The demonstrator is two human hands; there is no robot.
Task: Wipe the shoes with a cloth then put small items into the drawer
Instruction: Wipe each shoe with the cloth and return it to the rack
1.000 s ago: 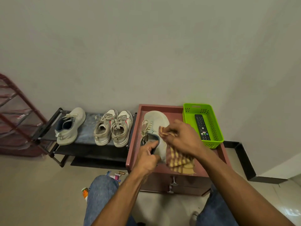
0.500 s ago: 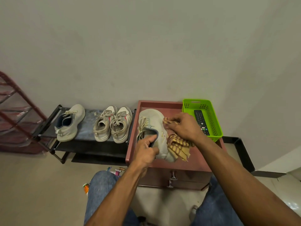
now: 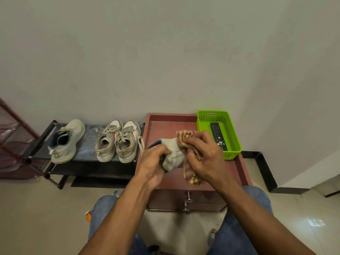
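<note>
Right now the left hand [image 3: 153, 163] is curled around the heel end of a pale shoe [image 3: 173, 153], holding it over the top of the red cabinet [image 3: 165, 124]. Just beside it, the right hand [image 3: 204, 155] grips a striped cloth [image 3: 189, 173], bunched against the shoe's side, one end hanging below the palm. Beyond the right hand sits a green basket [image 3: 233, 137] with a remote [image 3: 217, 133]. Left of the left hand, three shoes rest on a black rack [image 3: 88, 142]. Drawer handles [image 3: 187, 201] show below both wrists.
</note>
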